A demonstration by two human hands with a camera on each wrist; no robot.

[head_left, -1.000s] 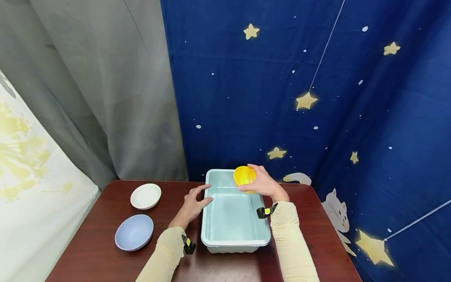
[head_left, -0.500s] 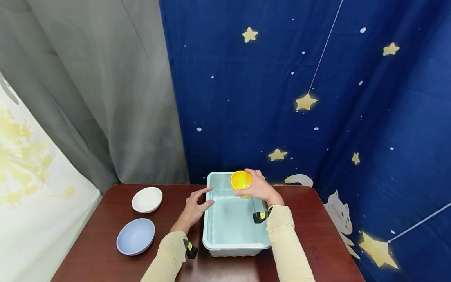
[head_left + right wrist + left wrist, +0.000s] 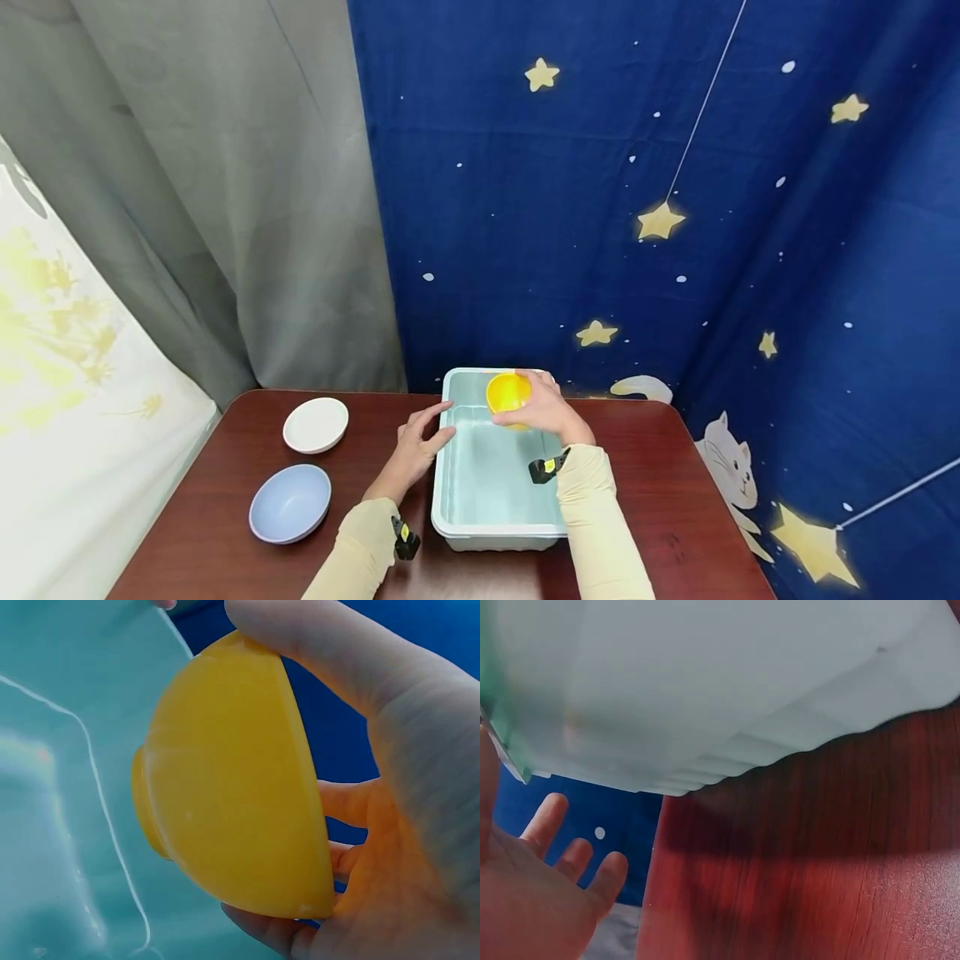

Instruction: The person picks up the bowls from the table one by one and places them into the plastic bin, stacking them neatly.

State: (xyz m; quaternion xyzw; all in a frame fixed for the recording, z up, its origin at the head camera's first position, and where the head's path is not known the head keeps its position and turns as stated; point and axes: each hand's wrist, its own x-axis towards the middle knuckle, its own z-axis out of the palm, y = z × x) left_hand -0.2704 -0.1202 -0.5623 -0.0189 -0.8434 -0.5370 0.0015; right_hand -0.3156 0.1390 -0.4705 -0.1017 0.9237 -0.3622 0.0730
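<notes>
A yellow bowl (image 3: 507,393) is held over the far part of a light blue-green plastic basin (image 3: 495,483). My right hand (image 3: 546,410) grips it across the rim, thumb on one side and fingers on the other. In the right wrist view the yellow bowl (image 3: 232,780) shows its rounded outside and foot ring, with the basin behind. My left hand (image 3: 415,442) is at the basin's left rim, fingers spread and holding nothing. In the left wrist view, the left hand's fingers (image 3: 607,877) extend loosely beside the basin's pale outer wall (image 3: 667,690).
On the left of the dark red wooden table (image 3: 202,517) stand a white bowl (image 3: 316,425) and, nearer, a light blue bowl (image 3: 290,504). A blue star-patterned curtain (image 3: 525,208) and a grey curtain (image 3: 300,208) hang behind the table.
My right hand has carried the yellow bowl a little left and nearer over the basin. The left hand stays by the left rim. The head view has shifted slightly.
</notes>
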